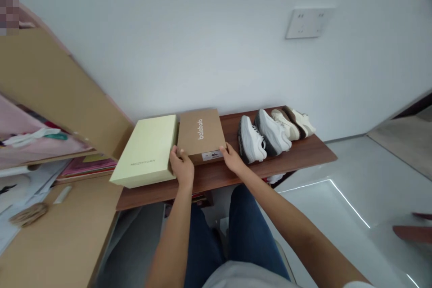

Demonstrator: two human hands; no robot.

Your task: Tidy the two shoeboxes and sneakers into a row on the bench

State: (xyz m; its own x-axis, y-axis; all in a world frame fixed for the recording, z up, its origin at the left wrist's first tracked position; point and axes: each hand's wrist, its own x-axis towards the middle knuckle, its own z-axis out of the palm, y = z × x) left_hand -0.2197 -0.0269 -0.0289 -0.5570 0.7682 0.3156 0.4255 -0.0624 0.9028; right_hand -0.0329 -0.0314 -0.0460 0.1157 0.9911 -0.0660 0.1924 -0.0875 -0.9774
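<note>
A brown cardboard shoebox [194,132] with white lettering on its lid lies on the dark wooden shelf top [216,174], close to the wall. My left hand [182,167] grips its near left corner, thumb on the lid. At the near right corner, my right hand [231,157] holds the same box, fingers along its side. A white label [212,155] shows on the front face between both hands. Directly left of it, a pale yellow shoebox [148,146] sits beside my left hand. To the right stand grey-and-white sneakers [251,140].
Cream and brown shoes [293,122] stand farther right on the shelf top. A desk [77,216] with papers, an eraser-like white piece and a brown oval object adjoins at the left. A wall socket plate [308,23] is above. My knees are below the front edge.
</note>
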